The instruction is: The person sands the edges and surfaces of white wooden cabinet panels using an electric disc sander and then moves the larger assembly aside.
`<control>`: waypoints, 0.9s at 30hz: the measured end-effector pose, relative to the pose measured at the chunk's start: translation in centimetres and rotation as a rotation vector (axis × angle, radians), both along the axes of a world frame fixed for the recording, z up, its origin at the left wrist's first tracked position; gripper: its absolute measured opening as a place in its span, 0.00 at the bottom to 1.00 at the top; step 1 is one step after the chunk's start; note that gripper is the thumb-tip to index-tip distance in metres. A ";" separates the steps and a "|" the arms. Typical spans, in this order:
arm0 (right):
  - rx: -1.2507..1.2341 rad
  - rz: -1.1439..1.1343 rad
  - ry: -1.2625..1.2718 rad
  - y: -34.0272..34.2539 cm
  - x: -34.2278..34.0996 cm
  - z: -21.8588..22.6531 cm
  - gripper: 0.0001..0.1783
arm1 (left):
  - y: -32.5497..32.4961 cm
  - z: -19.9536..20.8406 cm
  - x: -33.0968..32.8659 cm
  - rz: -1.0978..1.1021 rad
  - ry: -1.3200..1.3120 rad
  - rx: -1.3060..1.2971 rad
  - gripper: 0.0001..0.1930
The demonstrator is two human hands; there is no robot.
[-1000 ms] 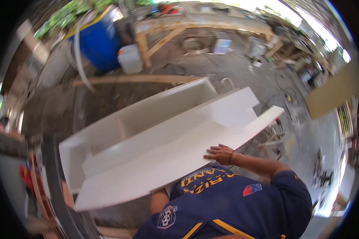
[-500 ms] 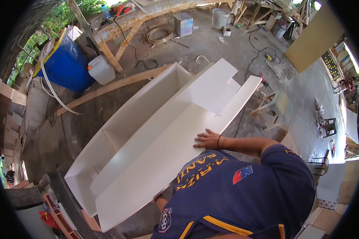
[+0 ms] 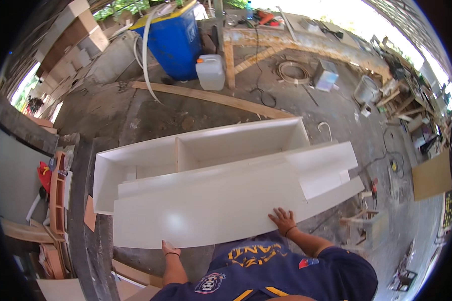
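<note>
A long white panel (image 3: pixel 211 210) lies in front of me, with a notched white board (image 3: pixel 324 173) overlapping its right part. Behind them is a long white open cabinet box (image 3: pixel 145 144) with an inner divider, its front partly covered by the boards. My left hand (image 3: pixel 171 248) grips the panel's near edge towards its left end; the thumb shows at the edge and the other fingers are mostly hidden beneath. Flat on the panel's near right part rests my right hand (image 3: pixel 283 220), its fingers spread.
A wooden plank (image 3: pixel 211 98) lies on the floor beyond the box. Farther back stand a blue bin (image 3: pixel 171 47), a white jerrycan (image 3: pixel 210 75) and a wooden workbench (image 3: pixel 306 42). Right of the panel are a small stool (image 3: pixel 361 226) and cables; a wooden rack (image 3: pixel 59 193) stands left.
My view has swung to the left, so the panel and box now lie more crosswise. More of my left hand and forearm shows. Both hands remain at the panel.
</note>
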State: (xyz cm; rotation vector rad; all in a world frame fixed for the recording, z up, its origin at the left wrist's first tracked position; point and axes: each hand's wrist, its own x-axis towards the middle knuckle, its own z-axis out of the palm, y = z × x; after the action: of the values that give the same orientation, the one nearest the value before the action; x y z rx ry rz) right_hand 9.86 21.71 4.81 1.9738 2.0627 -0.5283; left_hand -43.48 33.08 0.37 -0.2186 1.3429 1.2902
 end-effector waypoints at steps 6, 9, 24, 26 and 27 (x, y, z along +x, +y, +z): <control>0.105 0.009 -0.037 -0.3 1.9 -3.7 0.37 | -0.1 -5.9 0.4 -0.035 -0.147 -0.037 0.24; 0.153 0.023 -0.064 0.8 1.2 -2.9 0.34 | 0.9 -6.0 -0.7 -0.052 -0.158 -0.074 0.23; -0.085 -0.306 0.053 1.8 -0.1 -3.4 0.36 | 3.7 -6.4 4.5 -0.093 -0.172 -0.292 0.25; -0.127 -0.443 0.104 1.3 -0.5 -2.1 0.37 | 2.6 -6.3 6.5 -0.137 -0.153 -0.304 0.28; -0.036 -0.526 0.114 0.2 -0.4 -2.6 0.34 | 2.1 -6.6 7.9 -0.126 -0.227 -0.268 0.30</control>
State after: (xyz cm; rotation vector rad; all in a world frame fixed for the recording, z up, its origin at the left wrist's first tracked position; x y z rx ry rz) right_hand 9.42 21.90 2.16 2.5176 1.5564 -0.7835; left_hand -35.59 35.23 -6.24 -0.4453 1.3088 0.9482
